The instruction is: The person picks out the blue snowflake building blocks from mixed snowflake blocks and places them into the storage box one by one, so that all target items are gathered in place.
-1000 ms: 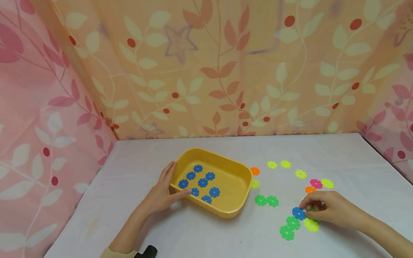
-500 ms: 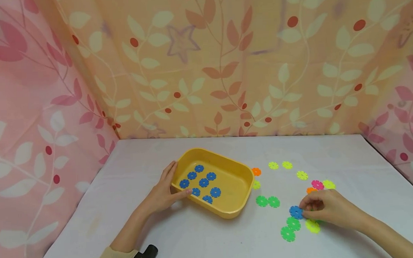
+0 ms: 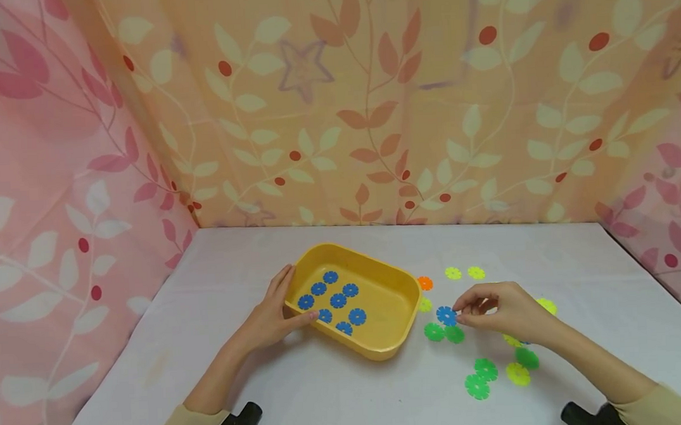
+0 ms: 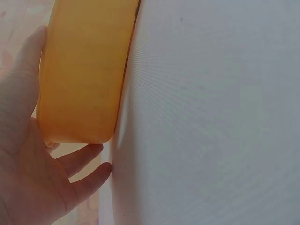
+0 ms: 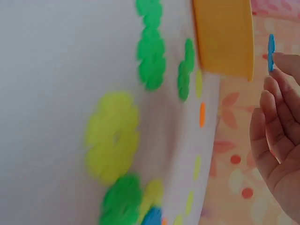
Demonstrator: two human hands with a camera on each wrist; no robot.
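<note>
My right hand (image 3: 507, 310) pinches a blue snowflake disc (image 3: 446, 315) between thumb and fingertips, lifted above the table right of the yellow plastic tray (image 3: 387, 299). In the right wrist view the same blue disc (image 5: 271, 52) is seen edge-on. Inside the tray lie several blue discs (image 3: 338, 301), mostly toward its left side. My left hand (image 3: 268, 323) grips the tray's left corner, with the thumb over the near rim and the fingers along the outer wall. The left wrist view shows that hand (image 4: 35, 168) against the tray wall (image 4: 89, 70).
Right of the tray, loose discs lie on the white table (image 3: 326, 403): green ones (image 3: 477, 386), yellow ones (image 3: 518, 374) and an orange one (image 3: 425, 283). My right hand and forearm cover part of them. A patterned curtain (image 3: 370, 110) stands behind the table.
My right hand has lifted the blue disc from among the right-hand discs and carried it left and away from me, toward the tray. The left hand keeps its grip on the tray.
</note>
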